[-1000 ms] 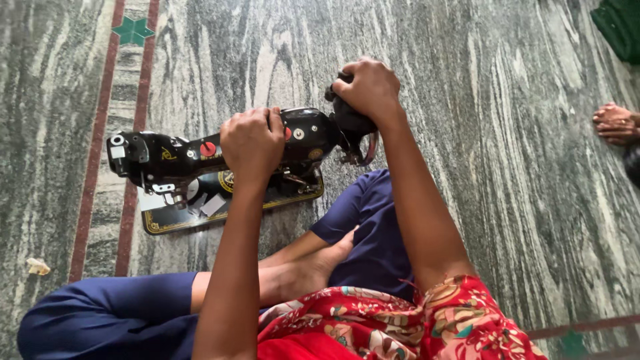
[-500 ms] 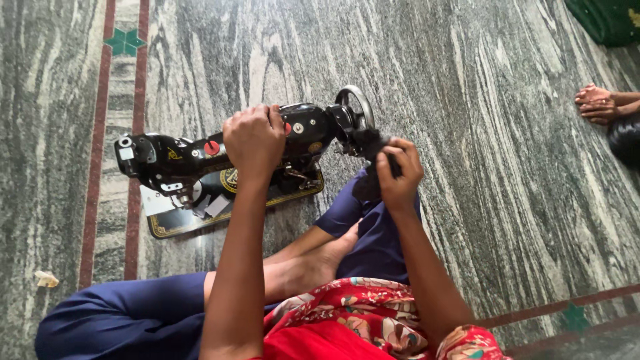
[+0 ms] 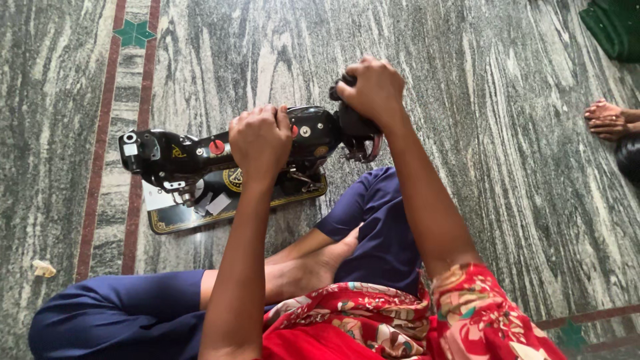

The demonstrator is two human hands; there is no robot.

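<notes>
I see the grey veined stone floor (image 3: 480,167) filling the view, and on it the black sewing machine (image 3: 200,157), which I take as my landmark; it sits in the same spot as half a second ago. Nearer me than the machine lie my crossed legs in dark blue trousers (image 3: 113,310), one bare foot (image 3: 313,267) just below the machine's base. My left hand (image 3: 260,140) stays clamped over the top of the machine's arm, fingers curled tight around it, unchanged from the earlier frame. My right hand (image 3: 373,87) has moved: half a second ago it hung below the machine's right end, beside the trousers; now it is up on the handwheel (image 3: 357,133) at that right end, fingers closed round the top of it. Far right of the machine, another person's clasped hands (image 3: 607,119) rest on the floor. Left of the machine and nearer me lies a small pale scrap (image 3: 44,268).
</notes>
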